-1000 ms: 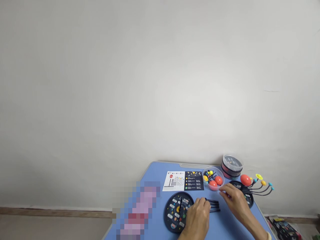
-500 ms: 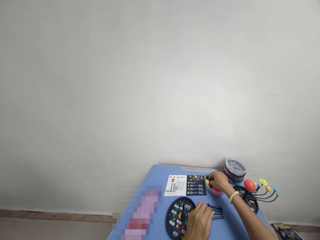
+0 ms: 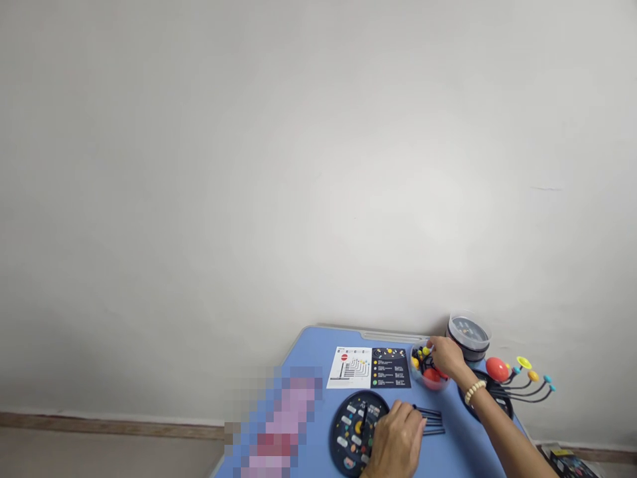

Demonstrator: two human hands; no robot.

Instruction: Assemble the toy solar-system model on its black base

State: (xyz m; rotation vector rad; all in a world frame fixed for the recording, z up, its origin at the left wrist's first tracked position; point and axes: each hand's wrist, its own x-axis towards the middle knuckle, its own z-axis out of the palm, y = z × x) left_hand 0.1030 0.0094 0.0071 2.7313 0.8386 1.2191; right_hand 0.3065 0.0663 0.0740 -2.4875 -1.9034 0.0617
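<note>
My left hand [image 3: 397, 437] rests on the table with its fingers curled down, between a round black base [image 3: 343, 425] printed with planets and several thin black rods [image 3: 434, 423]. An upright black post [image 3: 365, 413] stands on the base. Whatever the left fingers hold, if anything, is hidden under them. With a beaded bracelet [image 3: 475, 390] on its wrist, my right hand [image 3: 448, 357] reaches over a clear bowl [image 3: 417, 379]. Its fingers are closed at the bowl's rim, and what they grip cannot be made out. Yellow balls [image 3: 415, 363], black pieces and a red ball [image 3: 432, 378] lie inside.
An instruction sheet [image 3: 353, 368] lies left of the bowl. An assembled planet model [image 3: 497, 369] with curved arms stands at right, partly behind my forearm. Behind it are stacked clear containers [image 3: 468, 335]. The blue table [image 3: 318, 345] meets a bare wall [image 3: 298, 199].
My right hand has shifted a little to the right and up within the bowl, so more of the balls and black pieces show. The left hand has stayed put.
</note>
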